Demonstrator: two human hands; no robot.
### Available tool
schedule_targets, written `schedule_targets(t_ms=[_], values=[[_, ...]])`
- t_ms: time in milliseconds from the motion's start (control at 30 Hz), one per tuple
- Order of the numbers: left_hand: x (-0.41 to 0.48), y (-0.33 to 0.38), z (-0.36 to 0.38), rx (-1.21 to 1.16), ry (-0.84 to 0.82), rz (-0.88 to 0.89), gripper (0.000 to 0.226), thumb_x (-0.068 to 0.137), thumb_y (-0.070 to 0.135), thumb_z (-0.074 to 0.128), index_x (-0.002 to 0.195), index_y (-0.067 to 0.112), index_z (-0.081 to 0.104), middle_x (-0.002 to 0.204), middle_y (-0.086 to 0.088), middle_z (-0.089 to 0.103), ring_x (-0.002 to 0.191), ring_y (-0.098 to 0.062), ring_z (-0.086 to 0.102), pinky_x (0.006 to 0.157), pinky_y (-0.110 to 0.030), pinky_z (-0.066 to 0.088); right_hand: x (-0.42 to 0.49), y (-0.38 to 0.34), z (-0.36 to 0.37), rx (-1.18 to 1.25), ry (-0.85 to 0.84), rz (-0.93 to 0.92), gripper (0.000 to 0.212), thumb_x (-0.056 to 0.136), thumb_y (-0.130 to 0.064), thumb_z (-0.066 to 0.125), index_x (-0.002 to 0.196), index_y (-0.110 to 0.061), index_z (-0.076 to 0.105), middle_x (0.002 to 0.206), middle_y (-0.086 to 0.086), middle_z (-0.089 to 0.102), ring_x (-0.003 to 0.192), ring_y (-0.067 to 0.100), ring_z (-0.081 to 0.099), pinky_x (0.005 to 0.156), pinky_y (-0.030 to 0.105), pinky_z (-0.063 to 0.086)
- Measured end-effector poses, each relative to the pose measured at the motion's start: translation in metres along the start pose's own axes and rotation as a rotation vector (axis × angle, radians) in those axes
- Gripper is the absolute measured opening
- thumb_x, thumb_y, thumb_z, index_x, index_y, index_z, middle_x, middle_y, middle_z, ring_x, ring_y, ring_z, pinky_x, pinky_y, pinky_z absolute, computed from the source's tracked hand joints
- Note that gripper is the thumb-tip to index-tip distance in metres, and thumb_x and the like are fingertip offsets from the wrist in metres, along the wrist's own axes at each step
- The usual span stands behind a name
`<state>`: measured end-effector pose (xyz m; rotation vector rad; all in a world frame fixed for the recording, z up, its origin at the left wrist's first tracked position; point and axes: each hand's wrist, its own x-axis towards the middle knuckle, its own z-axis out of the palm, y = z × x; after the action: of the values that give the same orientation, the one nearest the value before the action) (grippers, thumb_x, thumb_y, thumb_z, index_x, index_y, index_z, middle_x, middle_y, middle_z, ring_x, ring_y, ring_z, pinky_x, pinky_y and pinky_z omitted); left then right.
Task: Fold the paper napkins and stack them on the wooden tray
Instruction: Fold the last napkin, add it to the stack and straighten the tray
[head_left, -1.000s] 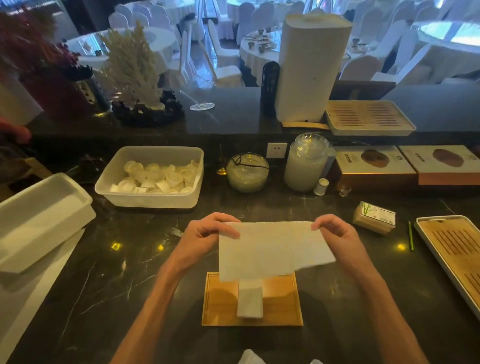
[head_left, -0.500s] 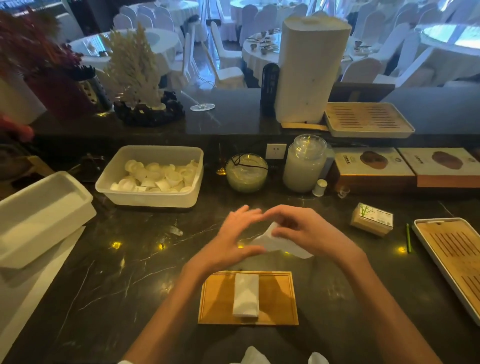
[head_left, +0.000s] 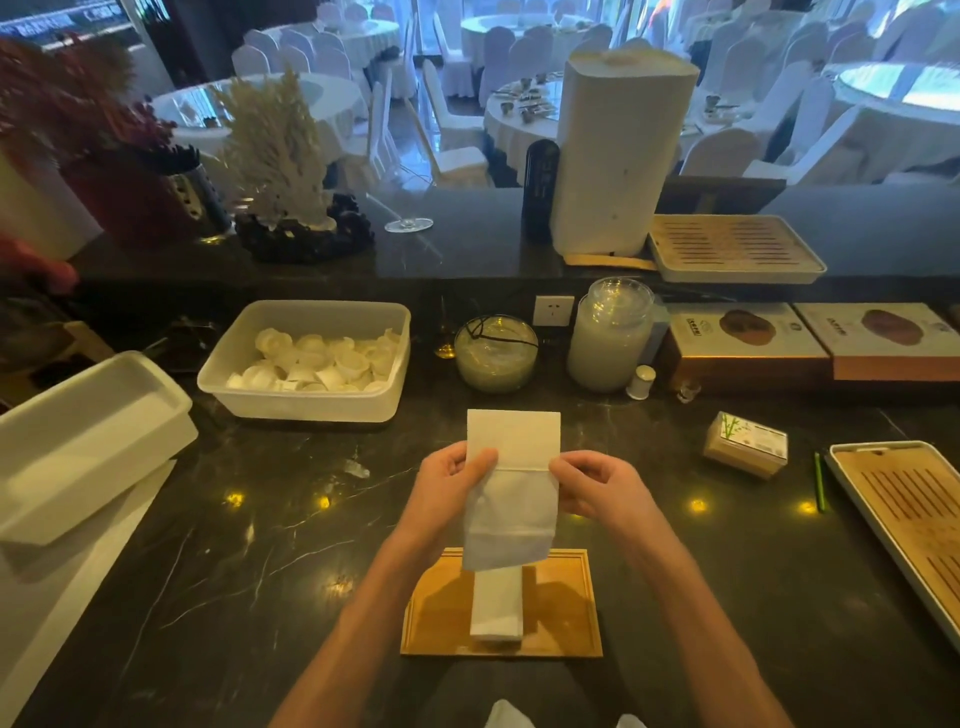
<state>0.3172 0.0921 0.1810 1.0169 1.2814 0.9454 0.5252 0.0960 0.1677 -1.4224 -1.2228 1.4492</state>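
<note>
I hold a white paper napkin (head_left: 511, 493) upright above the dark counter, folded into a tall narrow strip with a crease across its middle. My left hand (head_left: 452, 486) pinches its left edge and my right hand (head_left: 597, 486) pinches its right edge at the crease. Below it, near me, lies the small wooden tray (head_left: 563, 603). A folded white napkin (head_left: 496, 605) lies lengthwise in the tray's middle, its far end hidden behind the held napkin.
A plastic tub of small white cups (head_left: 311, 361) stands at the back left and a white bin (head_left: 78, 441) at the far left. Two glass jars (head_left: 608, 338), a small tissue box (head_left: 745, 441) and a slatted tray (head_left: 914, 514) sit to the right.
The napkin went from a wide sheet stretched between both hands, through a bunched fold with the hands together, to a narrow upright strip held at its sides.
</note>
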Motion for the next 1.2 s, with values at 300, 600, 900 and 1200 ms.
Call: schedule_targets(t_ms=[300, 600, 900, 1200], values=[[-0.01, 0.0, -0.007, 0.013, 0.014, 0.034, 0.015, 0.098, 0.03, 0.062, 0.106, 0.029, 0.074, 0.107, 0.005, 0.078, 0.103, -0.016, 0.075, 0.084, -0.037, 0.064, -0.005, 0.002, -0.001, -0.014, 0.028, -0.058, 0.012, 0.091, -0.032, 0.07, 0.103, -0.031, 0.074, 0.096, -0.016, 0.077, 0.091, 0.005, 0.074, 0.068, 0.017, 0.06], [-0.019, 0.01, -0.014, -0.022, -0.081, 0.117, 0.021, 0.098, 0.018, 0.062, 0.11, 0.028, 0.077, 0.107, 0.002, 0.078, 0.101, -0.014, 0.075, 0.07, -0.023, 0.061, -0.011, -0.009, -0.005, 0.148, -0.039, -0.134, 0.019, 0.094, -0.02, 0.069, 0.111, -0.026, 0.073, 0.106, -0.004, 0.076, 0.099, 0.013, 0.074, 0.075, 0.029, 0.063], [-0.026, 0.021, -0.011, -0.237, -0.215, -0.013, 0.037, 0.098, 0.05, 0.053, 0.128, 0.032, 0.065, 0.126, -0.003, 0.072, 0.117, -0.022, 0.069, 0.089, -0.038, 0.06, -0.013, -0.021, 0.003, 0.158, 0.095, -0.249, 0.015, 0.095, -0.015, 0.066, 0.094, -0.026, 0.075, 0.098, -0.008, 0.075, 0.098, 0.012, 0.072, 0.069, 0.028, 0.063], [-0.033, 0.024, -0.014, -0.115, -0.278, -0.038, 0.036, 0.095, 0.032, 0.064, 0.13, 0.026, 0.06, 0.123, -0.002, 0.073, 0.113, -0.023, 0.072, 0.089, -0.043, 0.062, -0.009, -0.025, -0.003, 0.064, 0.086, -0.296, 0.026, 0.096, -0.011, 0.064, 0.091, -0.034, 0.076, 0.095, -0.018, 0.073, 0.096, 0.003, 0.07, 0.063, 0.018, 0.059]])
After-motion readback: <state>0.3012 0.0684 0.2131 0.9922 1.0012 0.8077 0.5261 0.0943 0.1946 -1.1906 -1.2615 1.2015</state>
